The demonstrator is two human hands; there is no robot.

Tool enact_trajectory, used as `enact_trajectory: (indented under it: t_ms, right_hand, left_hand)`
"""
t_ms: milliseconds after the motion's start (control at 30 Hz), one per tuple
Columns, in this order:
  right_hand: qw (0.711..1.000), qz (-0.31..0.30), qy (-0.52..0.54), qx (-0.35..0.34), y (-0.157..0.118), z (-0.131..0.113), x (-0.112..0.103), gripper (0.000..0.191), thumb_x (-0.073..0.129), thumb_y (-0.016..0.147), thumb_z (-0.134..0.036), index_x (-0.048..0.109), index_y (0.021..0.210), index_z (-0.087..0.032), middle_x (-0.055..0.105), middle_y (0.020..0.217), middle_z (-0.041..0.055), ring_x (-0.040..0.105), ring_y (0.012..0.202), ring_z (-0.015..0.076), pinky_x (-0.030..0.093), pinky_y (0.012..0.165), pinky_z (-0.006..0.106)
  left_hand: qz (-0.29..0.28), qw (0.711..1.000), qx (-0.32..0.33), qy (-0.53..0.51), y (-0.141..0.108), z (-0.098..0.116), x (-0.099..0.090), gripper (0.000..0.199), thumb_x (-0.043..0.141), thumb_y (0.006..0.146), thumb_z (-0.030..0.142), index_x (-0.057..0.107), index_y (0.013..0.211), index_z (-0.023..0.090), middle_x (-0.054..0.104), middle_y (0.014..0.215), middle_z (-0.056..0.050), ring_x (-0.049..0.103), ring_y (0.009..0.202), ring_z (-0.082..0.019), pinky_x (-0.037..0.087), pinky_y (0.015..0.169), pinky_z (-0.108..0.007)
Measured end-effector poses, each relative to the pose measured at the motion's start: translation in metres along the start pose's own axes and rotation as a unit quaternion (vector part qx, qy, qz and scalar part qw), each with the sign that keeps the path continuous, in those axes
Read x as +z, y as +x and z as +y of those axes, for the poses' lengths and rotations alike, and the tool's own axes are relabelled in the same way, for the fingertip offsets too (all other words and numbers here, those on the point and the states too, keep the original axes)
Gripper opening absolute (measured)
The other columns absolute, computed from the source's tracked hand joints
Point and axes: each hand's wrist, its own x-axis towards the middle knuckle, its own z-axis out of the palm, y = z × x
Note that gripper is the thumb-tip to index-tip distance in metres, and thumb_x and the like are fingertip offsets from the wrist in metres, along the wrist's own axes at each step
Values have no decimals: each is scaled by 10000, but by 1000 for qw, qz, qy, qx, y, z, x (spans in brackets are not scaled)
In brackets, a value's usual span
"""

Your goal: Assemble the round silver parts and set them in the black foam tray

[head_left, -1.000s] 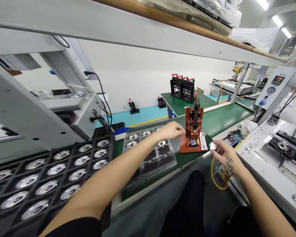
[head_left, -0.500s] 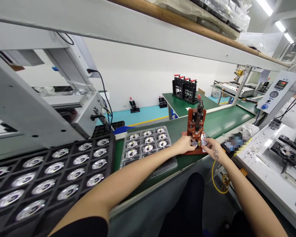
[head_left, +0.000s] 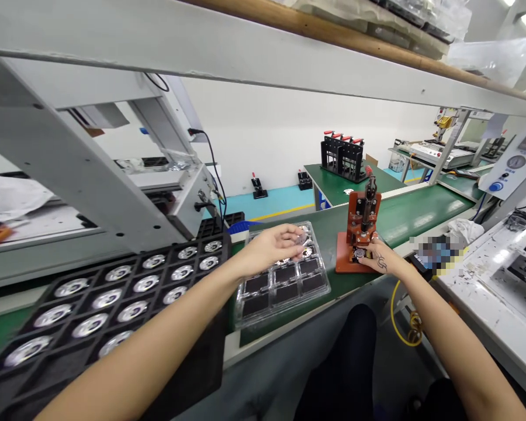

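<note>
The left hand (head_left: 274, 245) had left the red press (head_left: 360, 237), fingers now pinching a round part (head_left: 301, 239) over the clear tray (head_left: 284, 280); the right hand (head_left: 377, 257) stayed, fingers closed on the part at the press base.

Clear glossy plastic blister tray (head_left: 284, 286): thin, reflective, dark matt pockets. Small round shiny metal disc (head_left: 301, 239) in left hand (head_left: 272, 248). Orange-red matt press fixture (head_left: 360, 234): dark metal lever. Black matt plastic tray (head_left: 109, 304): bright polished metal discs. Green matt smooth conveyor belt (head_left: 416, 213).

text: none legible | control panel (head_left: 518, 164): red digits, too blurred to read | other labels: unreadable
</note>
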Motion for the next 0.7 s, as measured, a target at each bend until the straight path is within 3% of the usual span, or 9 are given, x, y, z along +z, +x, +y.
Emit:
enact_trajectory:
  t_ms: [167, 333, 433, 533, 600, 667, 700]
  right_hand:
    - [1000, -5, -12, 9, -1, 3, -6, 307, 771, 912, -323, 818, 1199, -223, 733, 1186, 130, 673, 1186, 331, 546, 1080, 485]
    - [1000, 2, -13, 26, 3, -4, 8, 332, 763, 900, -324, 823, 1207, -213, 754, 1193, 143, 713, 1100, 309, 562, 1042, 468]
    - [999, 14, -7, 30, -4, -11, 4, 350, 784, 878, -390, 830, 1173, -208, 773, 1173, 133, 731, 1043, 286, 578, 996, 430]
    - [999, 23, -1, 45, -12, -15, -24, 358, 750, 887, -555, 838, 912, -209, 767, 811, 49, 716, 745, 226, 598, 749, 340]
    - [996, 61, -2, 66, -6, -16, -56, 556, 641, 929, -704, 778, 740, -199, 696, 636, 27, 673, 624, 213, 564, 641, 322]
    - [987, 135, -4, 87, 14, -22, -90, 733, 442, 1005, -793, 772, 789, -175, 730, 690, 76, 716, 710, 250, 572, 689, 356]
    - [980, 176, -2, 92, 29, -27, -106, 798, 331, 1044, -795, 790, 916, -154, 781, 827, 122, 750, 842, 280, 582, 766, 385]
  left_hand:
    - [62, 995, 3, -80, -29, 0, -12, 572, 967, 690, 423, 649, 1109, 197, 695, 865, -1, 728, 714, -179, 630, 709, -343]
    - [52, 992, -7, -116, -36, 2, -6, 585, 986, 673, 391, 666, 1123, 198, 674, 856, 20, 713, 673, -153, 627, 675, -316]
    - [55, 991, -11, -121, -43, 3, -7, 577, 984, 680, 389, 683, 1136, 202, 678, 862, 10, 712, 687, -160, 621, 664, -311]
    - [92, 991, -9, -92, -59, 5, -17, 551, 966, 713, 410, 705, 1162, 226, 700, 899, -15, 725, 741, -192, 633, 683, -333]
    - [125, 990, 3, -61, -70, 9, -23, 530, 956, 726, 436, 719, 1159, 243, 711, 957, -34, 740, 779, -216, 647, 704, -357]
    - [144, 989, 20, -31, -79, 15, -24, 518, 941, 738, 470, 723, 1155, 252, 719, 970, -43, 752, 795, -237, 655, 716, -375]
    - [147, 989, 28, -18, -82, 19, -22, 515, 930, 746, 489, 721, 1153, 252, 723, 950, -44, 756, 795, -245, 658, 722, -383]
